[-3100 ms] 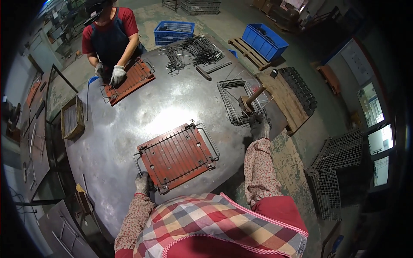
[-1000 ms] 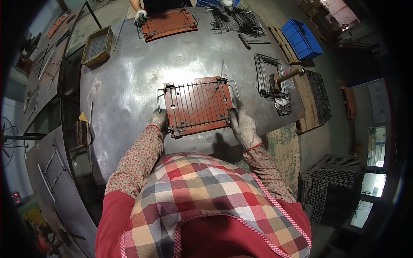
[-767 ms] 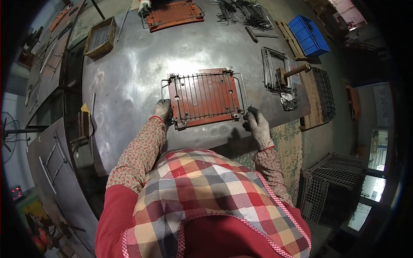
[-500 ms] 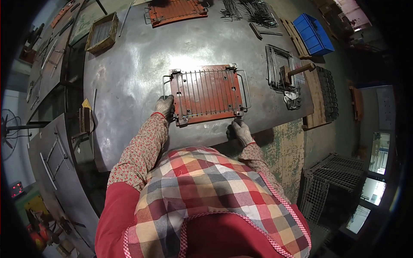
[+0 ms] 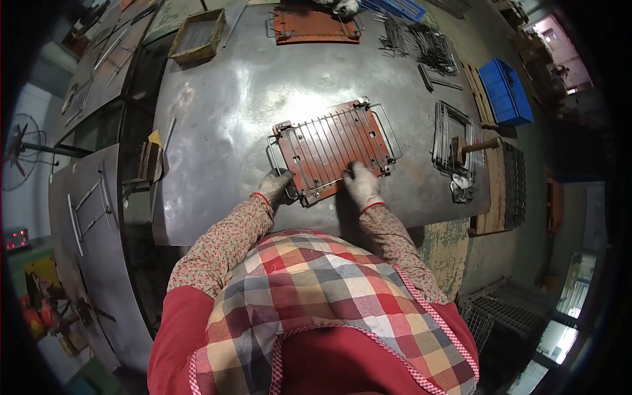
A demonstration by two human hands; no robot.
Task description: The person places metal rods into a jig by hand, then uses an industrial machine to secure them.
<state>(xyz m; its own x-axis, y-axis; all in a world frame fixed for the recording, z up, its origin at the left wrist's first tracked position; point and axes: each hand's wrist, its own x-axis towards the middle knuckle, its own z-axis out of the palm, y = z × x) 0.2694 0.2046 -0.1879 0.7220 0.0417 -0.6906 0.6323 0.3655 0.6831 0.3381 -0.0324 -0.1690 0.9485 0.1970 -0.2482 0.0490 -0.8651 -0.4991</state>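
Observation:
A wire rack [image 5: 320, 153] of thin parallel rods lies on a red-brown fixture plate [image 5: 342, 172] with dark metal corner blocks. Wire loops stick out past both of its sides. The plate sits askew on the metal table, its right end farther from me. My left hand [image 5: 275, 187], in a grey glove, is closed at the near left corner, by the left loop. My right hand [image 5: 363, 186], gloved too, grips the near edge right of the middle, thumb on top. The fingers beneath that edge are hidden.
Across the metal table [image 5: 224, 131], another person's gloved hand [image 5: 346, 8] is at a second red plate [image 5: 309, 27]. Loose wires [image 5: 428, 49], stacked wire frames [image 5: 451, 135] and a wooden-handled hammer [image 5: 477, 145] lie right. A wooden box [image 5: 197, 36] stands far left; a blue crate [image 5: 503, 92] is beyond the right edge.
The fixture plate with its rack has turned counterclockwise. My right hand has moved from beside the near right corner onto the near edge. Another person's gloved hand has appeared at the far plate.

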